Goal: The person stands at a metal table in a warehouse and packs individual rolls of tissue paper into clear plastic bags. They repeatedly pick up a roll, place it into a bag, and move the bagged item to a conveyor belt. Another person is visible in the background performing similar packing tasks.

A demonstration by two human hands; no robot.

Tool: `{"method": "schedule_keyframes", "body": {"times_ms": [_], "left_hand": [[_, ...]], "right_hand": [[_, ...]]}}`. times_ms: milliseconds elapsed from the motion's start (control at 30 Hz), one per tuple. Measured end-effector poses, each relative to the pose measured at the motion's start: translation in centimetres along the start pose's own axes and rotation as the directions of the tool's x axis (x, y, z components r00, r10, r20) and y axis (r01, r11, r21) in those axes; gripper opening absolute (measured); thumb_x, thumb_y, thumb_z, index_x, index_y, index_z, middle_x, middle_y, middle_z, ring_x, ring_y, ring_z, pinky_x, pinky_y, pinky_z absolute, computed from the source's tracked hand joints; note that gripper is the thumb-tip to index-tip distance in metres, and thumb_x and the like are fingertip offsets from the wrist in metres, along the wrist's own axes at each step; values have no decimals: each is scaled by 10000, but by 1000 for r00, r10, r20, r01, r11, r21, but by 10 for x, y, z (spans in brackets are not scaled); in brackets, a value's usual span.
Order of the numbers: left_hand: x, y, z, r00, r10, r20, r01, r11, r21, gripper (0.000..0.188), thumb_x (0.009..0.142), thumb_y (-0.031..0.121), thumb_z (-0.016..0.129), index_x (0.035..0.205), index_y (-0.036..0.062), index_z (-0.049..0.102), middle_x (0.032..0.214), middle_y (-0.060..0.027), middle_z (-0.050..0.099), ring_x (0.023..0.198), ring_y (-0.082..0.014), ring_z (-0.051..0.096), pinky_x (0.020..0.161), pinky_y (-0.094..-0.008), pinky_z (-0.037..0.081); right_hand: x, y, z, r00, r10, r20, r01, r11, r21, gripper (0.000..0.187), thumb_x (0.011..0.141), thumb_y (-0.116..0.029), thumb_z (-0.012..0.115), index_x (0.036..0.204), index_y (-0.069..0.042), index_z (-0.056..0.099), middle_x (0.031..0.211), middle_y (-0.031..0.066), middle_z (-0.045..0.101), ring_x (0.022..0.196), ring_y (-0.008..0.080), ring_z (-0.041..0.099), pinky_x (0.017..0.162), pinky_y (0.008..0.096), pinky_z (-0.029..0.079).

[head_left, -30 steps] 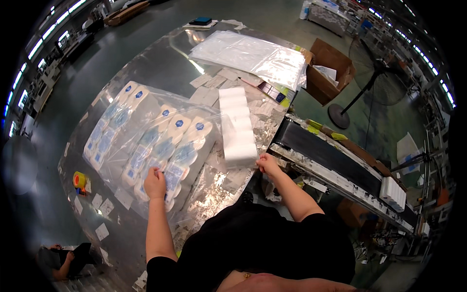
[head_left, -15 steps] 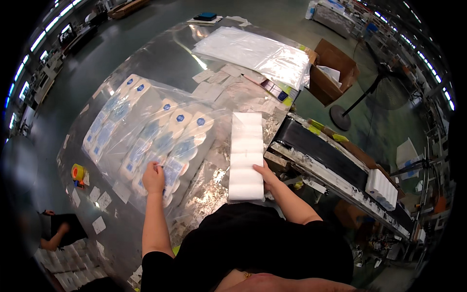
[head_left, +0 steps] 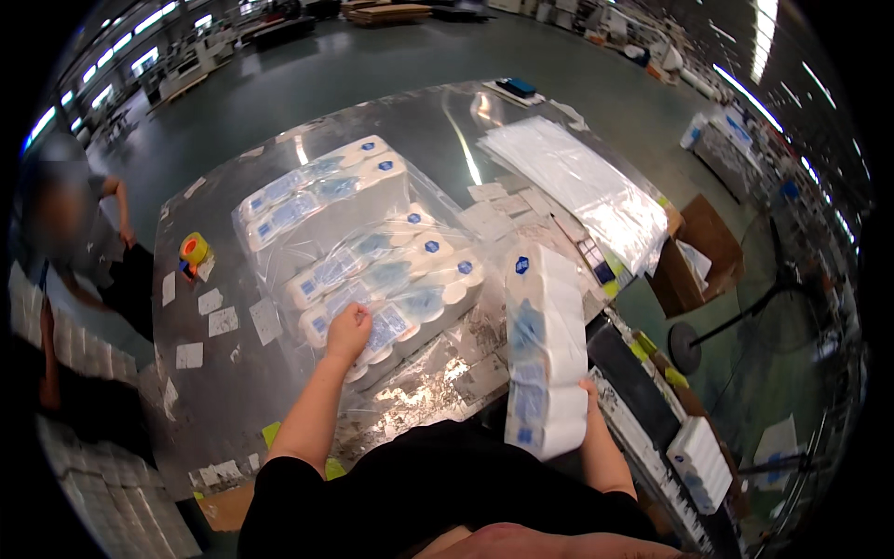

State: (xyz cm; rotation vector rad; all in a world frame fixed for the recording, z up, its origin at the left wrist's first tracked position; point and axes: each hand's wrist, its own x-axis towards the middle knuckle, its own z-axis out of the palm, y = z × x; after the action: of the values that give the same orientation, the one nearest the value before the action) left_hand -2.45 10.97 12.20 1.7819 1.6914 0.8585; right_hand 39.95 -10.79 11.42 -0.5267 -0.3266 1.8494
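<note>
A long pack of toilet rolls (head_left: 547, 354) stands out over the table's near edge, tilted, with its printed side and plain white side both showing. My right hand (head_left: 589, 399) grips its right side; most of the fingers are hidden behind the pack. On the table lies a large clear plastic bag (head_left: 279, 270) with several similar packs (head_left: 391, 270) inside, in two groups with a gap between them. My left hand (head_left: 349, 333) is closed on the bag's film at its near side, above the nearest packs.
A stack of clear plastic sheets (head_left: 587, 186) lies at the table's far right. Yellow tape (head_left: 194, 248) sits at the left. Another pack (head_left: 700, 466) rests on the conveyor (head_left: 633, 373) at right, beyond it a cardboard box (head_left: 698, 261) and a fan stand (head_left: 684, 347). Another person (head_left: 84, 224) stands left.
The view has swung, shifting the table within the picture. My right hand has turned the pack so its printed side shows and moved it rightward, away from the bag. My left hand stays at the bag.
</note>
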Motion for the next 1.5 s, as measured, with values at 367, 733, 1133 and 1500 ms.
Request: {"method": "schedule_keyframes", "body": {"times_ms": [367,733,1133,1500], "left_hand": [[-35,76,-82,999,52,-8,-29,410,-912,75,883,64,564,944,65,520,767,44,538,696,-17,488,592,-179,388],[-88,122,-98,911,412,-8,-332,722,-607,76,869,95,598,931,60,572,616,28,541,543,-47,467,514,-217,390],[-28,71,-57,952,299,68,-284,942,-179,199,874,267,523,958,102,597,824,-140,648,762,-345,620,677,-422,478],[35,-17,-23,981,-10,-196,45,983,177,218,889,277,486,1041,165,595,854,-146,667,790,-336,634,724,-453,487]], "right_hand": [[70,83,71,987,159,35,-155,983,-96,615,789,-242,593,1334,-24,410,1251,181,526,1072,320,567,934,440,454],[195,110,146,990,60,127,-25,965,-259,557,814,-185,595,1325,-37,429,1246,169,526,1060,290,571,911,415,468],[301,129,155,979,152,137,122,104,-987,358,859,-104,559,1214,-57,541,1245,163,529,1085,265,551,894,341,451],[211,118,94,778,-11,628,475,-645,-599,527,746,-100,616,1258,-75,494,1338,198,426,1224,416,390,1015,499,315]]}}
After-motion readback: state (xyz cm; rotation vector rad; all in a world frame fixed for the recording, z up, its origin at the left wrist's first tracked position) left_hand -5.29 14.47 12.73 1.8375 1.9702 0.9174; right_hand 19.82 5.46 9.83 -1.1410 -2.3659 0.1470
